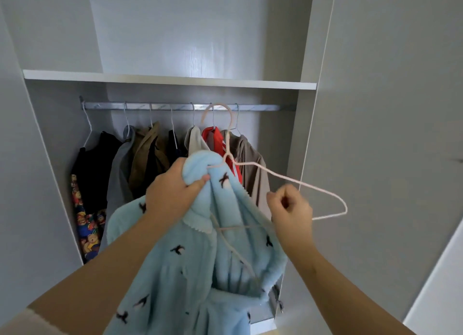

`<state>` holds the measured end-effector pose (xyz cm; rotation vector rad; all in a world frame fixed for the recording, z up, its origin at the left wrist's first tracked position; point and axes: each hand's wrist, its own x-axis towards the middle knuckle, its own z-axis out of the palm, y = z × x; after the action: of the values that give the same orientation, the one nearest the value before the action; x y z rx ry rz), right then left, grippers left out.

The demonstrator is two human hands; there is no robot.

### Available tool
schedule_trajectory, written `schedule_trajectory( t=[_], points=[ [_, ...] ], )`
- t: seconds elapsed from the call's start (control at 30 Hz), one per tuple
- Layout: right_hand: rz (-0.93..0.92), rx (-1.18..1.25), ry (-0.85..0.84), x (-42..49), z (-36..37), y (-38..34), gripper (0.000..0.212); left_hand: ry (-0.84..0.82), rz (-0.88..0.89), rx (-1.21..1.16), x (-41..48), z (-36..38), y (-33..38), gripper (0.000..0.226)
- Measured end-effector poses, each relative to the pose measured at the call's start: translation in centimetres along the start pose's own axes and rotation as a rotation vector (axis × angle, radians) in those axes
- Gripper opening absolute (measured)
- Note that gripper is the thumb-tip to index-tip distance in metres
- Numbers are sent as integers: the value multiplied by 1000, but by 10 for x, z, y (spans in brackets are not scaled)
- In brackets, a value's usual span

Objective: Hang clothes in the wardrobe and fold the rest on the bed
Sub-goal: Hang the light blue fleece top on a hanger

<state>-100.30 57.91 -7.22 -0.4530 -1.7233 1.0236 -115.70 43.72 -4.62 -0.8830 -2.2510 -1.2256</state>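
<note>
Before the wardrobe rail (107, 106), the left hand (172, 192) clutched the blue fleece robe (175, 272) over the pink wire hanger (269, 171) while the right hand (290, 209) pinched its lower wire, likely to dress the bare arm.

Left hand (172, 192), right hand (290, 207), both curled.

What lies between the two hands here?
In the head view, the light-blue fleece garment and the pink hanger fill the stretch from the left hand to the right hand.
</note>
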Motion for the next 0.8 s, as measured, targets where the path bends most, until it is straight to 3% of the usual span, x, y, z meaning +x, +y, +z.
schedule_trajectory(
  t=[0.1, 0.2, 0.27, 0.3, 0.4, 0.5, 0.63, 0.8],
  points=[
    [196, -110, -284, -14, 1, 22, 34, 96, -14, -138, 12, -17, 5, 51],
    [460, -223, -191, -15, 9, 38, 26, 92, 26, -264, 19, -31, 16, 47],
    [666, -108, -234, -13, 13, 41, 58, 84, 60, -297, 20, -38, 19, 38],
    [782, 7, -314, -12, 14, 40, 60, 84, 71, -305, 20, -40, 19, 34],
    [1032, 176, -598, -14, 16, 40, 26, 97, 100, -288, 20, -48, 10, 30],
    [1090, 325, -565, -5, 14, 43, 14, 86, 87, -249, 20, -59, -8, 33],
    [1093, 490, -441, 12, 10, 37, 22, 17, 43, -182, 17, -67, -31, 36],
    [1077, 741, -504, 22, 1, 29, 29, -23, 46, -68, 17, -76, -47, 46]
  ],
)
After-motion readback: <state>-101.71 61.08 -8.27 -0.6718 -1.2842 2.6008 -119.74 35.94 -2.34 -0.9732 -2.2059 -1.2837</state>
